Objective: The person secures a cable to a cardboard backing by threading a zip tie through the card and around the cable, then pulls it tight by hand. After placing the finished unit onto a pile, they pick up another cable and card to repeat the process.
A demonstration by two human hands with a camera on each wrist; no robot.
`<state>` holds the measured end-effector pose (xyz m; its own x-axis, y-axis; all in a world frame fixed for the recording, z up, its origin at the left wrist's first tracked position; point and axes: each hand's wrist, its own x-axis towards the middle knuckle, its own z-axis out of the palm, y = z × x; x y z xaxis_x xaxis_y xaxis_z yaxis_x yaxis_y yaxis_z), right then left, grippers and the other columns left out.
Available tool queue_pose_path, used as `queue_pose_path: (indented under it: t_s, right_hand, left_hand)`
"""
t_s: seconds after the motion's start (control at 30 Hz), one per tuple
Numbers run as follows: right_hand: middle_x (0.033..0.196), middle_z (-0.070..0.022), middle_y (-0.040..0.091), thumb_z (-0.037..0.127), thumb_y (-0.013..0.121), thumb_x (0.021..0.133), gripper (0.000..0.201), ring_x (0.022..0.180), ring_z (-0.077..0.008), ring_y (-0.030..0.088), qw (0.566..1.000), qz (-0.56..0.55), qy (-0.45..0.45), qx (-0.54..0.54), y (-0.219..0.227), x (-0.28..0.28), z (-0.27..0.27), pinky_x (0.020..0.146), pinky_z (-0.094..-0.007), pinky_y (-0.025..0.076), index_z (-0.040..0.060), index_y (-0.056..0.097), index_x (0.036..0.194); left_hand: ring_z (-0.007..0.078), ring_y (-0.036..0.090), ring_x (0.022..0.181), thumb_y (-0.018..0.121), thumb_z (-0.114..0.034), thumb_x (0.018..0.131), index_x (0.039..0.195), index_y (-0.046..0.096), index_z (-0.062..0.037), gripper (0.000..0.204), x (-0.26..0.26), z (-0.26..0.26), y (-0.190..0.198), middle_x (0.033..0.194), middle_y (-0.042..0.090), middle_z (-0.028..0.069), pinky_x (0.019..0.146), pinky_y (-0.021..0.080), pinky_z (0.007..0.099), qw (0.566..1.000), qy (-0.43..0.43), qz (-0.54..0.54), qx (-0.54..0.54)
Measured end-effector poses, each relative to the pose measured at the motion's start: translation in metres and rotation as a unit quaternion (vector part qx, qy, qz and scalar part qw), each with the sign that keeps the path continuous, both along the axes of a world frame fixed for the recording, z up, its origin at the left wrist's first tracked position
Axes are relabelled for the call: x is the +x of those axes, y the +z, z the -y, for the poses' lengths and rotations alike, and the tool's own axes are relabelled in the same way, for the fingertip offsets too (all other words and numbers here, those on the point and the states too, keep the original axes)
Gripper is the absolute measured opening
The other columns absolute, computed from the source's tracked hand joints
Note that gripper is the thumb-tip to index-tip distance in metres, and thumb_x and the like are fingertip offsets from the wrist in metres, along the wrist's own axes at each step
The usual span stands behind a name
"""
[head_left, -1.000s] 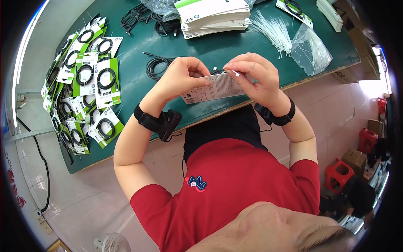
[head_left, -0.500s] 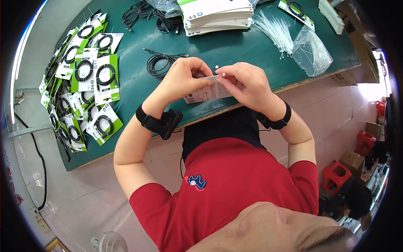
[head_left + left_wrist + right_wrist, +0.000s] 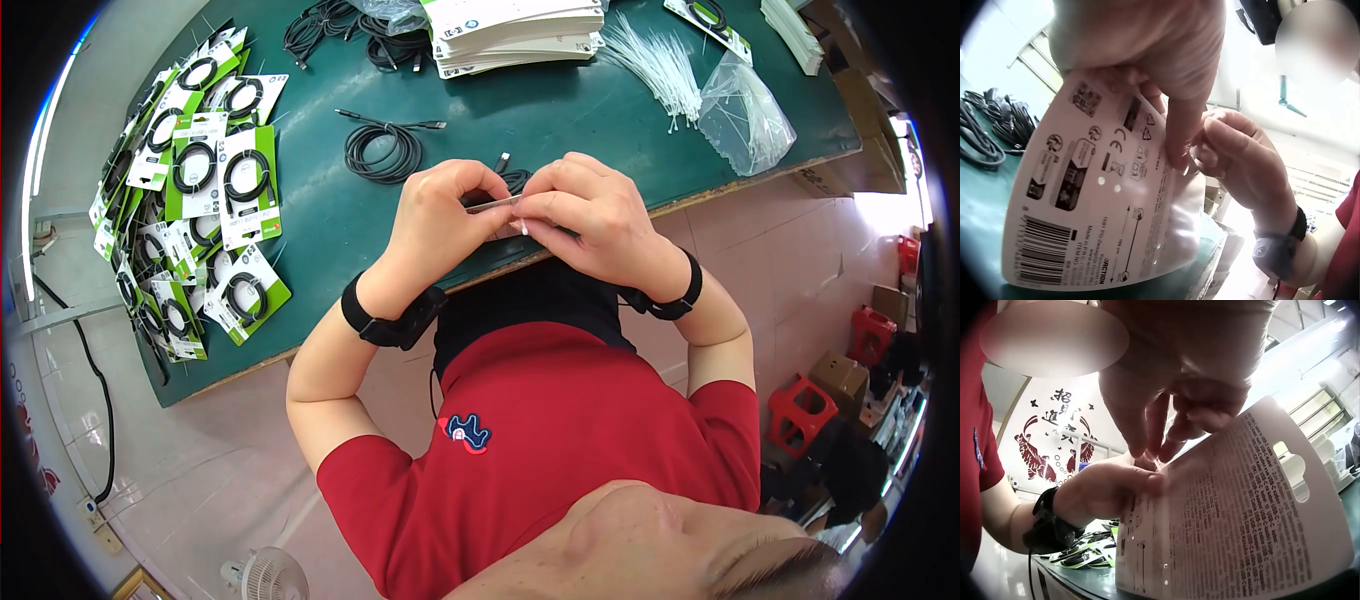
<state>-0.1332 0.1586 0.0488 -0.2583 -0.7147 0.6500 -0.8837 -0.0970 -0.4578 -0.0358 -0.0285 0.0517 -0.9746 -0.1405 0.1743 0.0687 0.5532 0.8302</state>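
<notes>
My left hand (image 3: pixel 445 215) pinches a printed packaging card (image 3: pixel 1085 187) along its upper edge, thumb on the printed back. That back carries a barcode, a QR code and, in the right wrist view, dense text beside a cut-out hang slot. My right hand (image 3: pixel 590 215) meets the left at the same edge, its thumb and fingers pinched together around a small white cable tie end (image 3: pixel 523 228). Behind the card, part of a black cable coil (image 3: pixel 516 180) with a plug end shows past my fingers; the card and hands hide the rest.
A loose coiled black cable (image 3: pixel 383 152) lies on the green table (image 3: pixel 300 190) just beyond my hands. Finished carded cables (image 3: pixel 195 180) pile up at the left. At the back are a stack of cards (image 3: pixel 515 40), white cable ties (image 3: pixel 655 75) and a clear plastic bag (image 3: pixel 748 115).
My right hand has come left and down, close against the left. The card has tilted, so its printed back now looks nearly edge-on from the head view.
</notes>
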Motion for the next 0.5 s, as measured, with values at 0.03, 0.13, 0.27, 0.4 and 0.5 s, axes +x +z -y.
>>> queue_pose_path:
  t_s: [0.03, 0.13, 0.27, 0.4, 0.5]
  right_hand:
    - [0.087, -0.0071, 0.070, -0.002, 0.079, 0.074, 0.023, 0.067, -0.0240, 0.062, 1.000, 0.000, -0.001, 0.000, -0.0004, -0.0004, -0.0001, 0.058, -0.0329, 0.049, 0.0044, 0.070, 0.095]
    - [0.087, -0.0080, 0.070, -0.003, 0.079, 0.075, 0.024, 0.068, -0.0232, 0.062, 0.998, 0.015, 0.006, -0.069, -0.0028, -0.0035, 0.0011, 0.058, -0.0320, 0.049, 0.0036, 0.070, 0.097]
    - [0.086, -0.0087, 0.070, -0.003, 0.080, 0.075, 0.024, 0.068, -0.0226, 0.062, 0.998, 0.011, 0.003, -0.070, -0.0033, -0.0051, 0.0029, 0.058, -0.0312, 0.048, 0.0037, 0.070, 0.096]
    - [0.084, -0.0086, 0.071, -0.004, 0.079, 0.075, 0.023, 0.068, -0.0226, 0.063, 0.998, 0.028, 0.000, -0.058, -0.0031, -0.0057, 0.0006, 0.058, -0.0310, 0.049, 0.0036, 0.070, 0.095]
    - [0.084, -0.0084, 0.071, -0.005, 0.079, 0.075, 0.022, 0.068, -0.0225, 0.063, 0.998, 0.046, -0.007, -0.039, 0.0001, -0.0075, -0.0032, 0.059, -0.0310, 0.049, 0.0036, 0.070, 0.093]
  left_hand:
    - [0.0237, 0.070, 0.069, 0.087, -0.012, 0.071, 0.081, 0.071, -0.0021, 0.022, 0.0002, -0.0007, 0.0003, 0.076, 0.070, 0.0103, 0.065, 0.056, 0.0319, 1.000, 0.007, -0.005, -0.001]
    - [0.0236, 0.070, 0.068, 0.086, -0.012, 0.071, 0.080, 0.070, -0.0021, 0.021, 0.0004, -0.0002, -0.0030, 0.077, 0.070, 0.0104, 0.064, 0.056, 0.0318, 1.000, 0.000, -0.020, -0.016]
    - [0.0236, 0.069, 0.067, 0.086, -0.012, 0.072, 0.080, 0.070, -0.0024, 0.020, -0.0006, 0.0016, -0.0057, 0.077, 0.070, 0.0102, 0.063, 0.055, 0.0320, 0.999, -0.006, -0.033, -0.024]
    - [0.0233, 0.068, 0.067, 0.085, -0.011, 0.072, 0.079, 0.070, -0.0029, 0.019, -0.0005, 0.0026, -0.0042, 0.077, 0.070, 0.0098, 0.062, 0.054, 0.0321, 0.999, -0.014, -0.030, -0.024]
    - [0.0231, 0.068, 0.067, 0.085, -0.011, 0.072, 0.079, 0.070, -0.0030, 0.019, -0.0006, 0.0028, -0.0042, 0.077, 0.070, 0.0095, 0.062, 0.054, 0.0320, 0.999, -0.020, -0.025, -0.022]
